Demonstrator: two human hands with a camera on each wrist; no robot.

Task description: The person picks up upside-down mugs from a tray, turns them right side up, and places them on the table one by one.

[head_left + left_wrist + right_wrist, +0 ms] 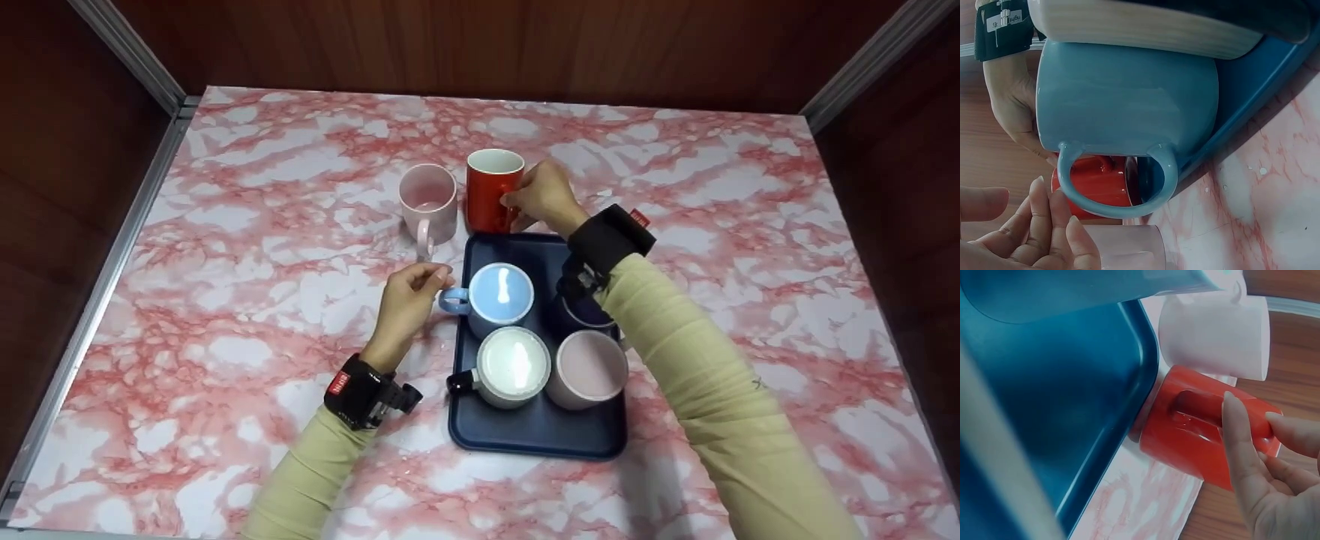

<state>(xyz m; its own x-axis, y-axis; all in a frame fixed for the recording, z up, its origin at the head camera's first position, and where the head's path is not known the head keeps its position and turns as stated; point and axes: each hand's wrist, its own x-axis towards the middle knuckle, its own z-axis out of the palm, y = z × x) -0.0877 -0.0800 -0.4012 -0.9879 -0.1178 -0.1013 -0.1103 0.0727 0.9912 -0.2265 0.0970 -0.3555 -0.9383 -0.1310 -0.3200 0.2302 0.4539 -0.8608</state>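
Note:
My right hand (547,196) pinches the handle of a red mug (484,199) with a white inside, just beyond the tray's far edge; whether its base touches the table I cannot tell. Left of the light blue mug (501,296), my left hand (405,300) hovers by that mug's handle. Its fingers (1039,219) are loosely bent in the left wrist view, apart from the handle and holding nothing. The light blue mug stands on a dark blue tray (540,444). Beside the red mug, a pink mug (442,221) stands on the table, handle toward me.
Also on the tray are a white mug (514,367) with a black handle, a second pink mug (590,367) and a dark blue mug (589,313), partly hidden by my right wrist. Brown wood panels (487,45) wall in the marbled table (262,300).

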